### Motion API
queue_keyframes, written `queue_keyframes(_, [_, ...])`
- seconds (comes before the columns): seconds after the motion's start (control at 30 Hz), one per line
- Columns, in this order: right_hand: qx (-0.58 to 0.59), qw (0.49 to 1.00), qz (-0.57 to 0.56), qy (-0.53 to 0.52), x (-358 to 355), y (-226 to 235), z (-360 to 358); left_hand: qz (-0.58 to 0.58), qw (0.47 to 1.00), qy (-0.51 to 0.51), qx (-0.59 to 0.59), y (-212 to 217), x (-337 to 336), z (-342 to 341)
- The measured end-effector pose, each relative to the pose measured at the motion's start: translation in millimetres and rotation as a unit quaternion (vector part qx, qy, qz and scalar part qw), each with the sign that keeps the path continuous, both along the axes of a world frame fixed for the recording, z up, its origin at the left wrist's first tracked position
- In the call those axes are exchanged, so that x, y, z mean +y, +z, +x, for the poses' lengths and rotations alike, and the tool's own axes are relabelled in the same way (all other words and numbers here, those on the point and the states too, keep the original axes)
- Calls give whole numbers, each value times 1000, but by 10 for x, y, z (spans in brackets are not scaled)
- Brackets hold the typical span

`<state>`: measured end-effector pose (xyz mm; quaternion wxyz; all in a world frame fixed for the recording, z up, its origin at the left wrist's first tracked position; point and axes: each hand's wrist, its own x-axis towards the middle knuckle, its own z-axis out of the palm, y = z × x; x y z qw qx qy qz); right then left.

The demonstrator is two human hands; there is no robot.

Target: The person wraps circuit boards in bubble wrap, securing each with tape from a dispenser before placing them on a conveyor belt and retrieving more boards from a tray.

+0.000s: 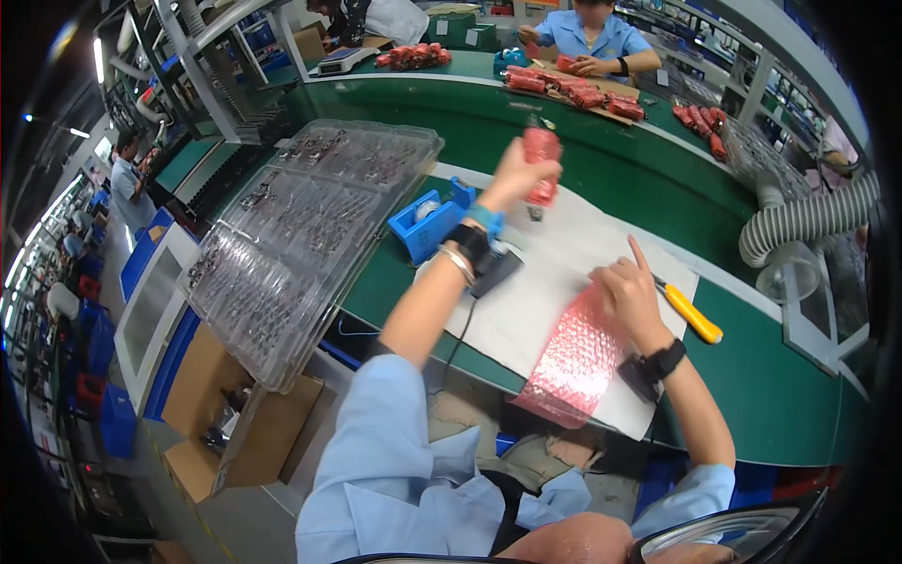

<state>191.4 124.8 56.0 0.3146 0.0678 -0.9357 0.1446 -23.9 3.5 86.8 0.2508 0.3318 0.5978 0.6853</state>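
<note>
My left hand [517,177] is closed round a red bubble-wrapped bundle [540,150], held upright over the far edge of the white work sheet [498,329]. Dark ends stick out at its top and bottom. Nearer to me, my right hand [628,293] has its index finger stretched out and the others curled at the upper edge of a pink bubble wrap sheet [575,362]. That sheet lies flat and reaches past the table's front edge. A yellow-handled tool [693,314] rests just right of my right hand. Beside my left wrist stands a blue tape dispenser [423,226].
Clear plastic trays [310,226] full of small parts stand at the left. A green conveyor [648,174] runs behind the sheet; red wrapped bundles [573,89] lie beyond it before a co-worker [592,42]. A grey hose [808,221] is at right, an open carton [235,432] lower left.
</note>
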Motion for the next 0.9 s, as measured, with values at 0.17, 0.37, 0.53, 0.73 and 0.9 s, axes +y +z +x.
queue_keyframes(0.17, [-135,984,-115,-33,310,78,-194,10,987,-159,11,121,-158,464])
queue_keyframes(0.37, [-262,937,-214,82,701,-101,-842,75,940,-161,-290,-419,-46,1277])
queue_keyframes(0.53, [-338,917,-212,10,821,388,-1274,34,935,-107,-336,-551,70,1185])
queue_keyframes(0.73, [-202,941,-13,272,-575,876,-1797,82,945,-125,-292,-742,188,1099])
queue_keyframes(0.9, [-269,919,139,253,-802,963,-2155,94,955,-98,-264,-691,199,1148])
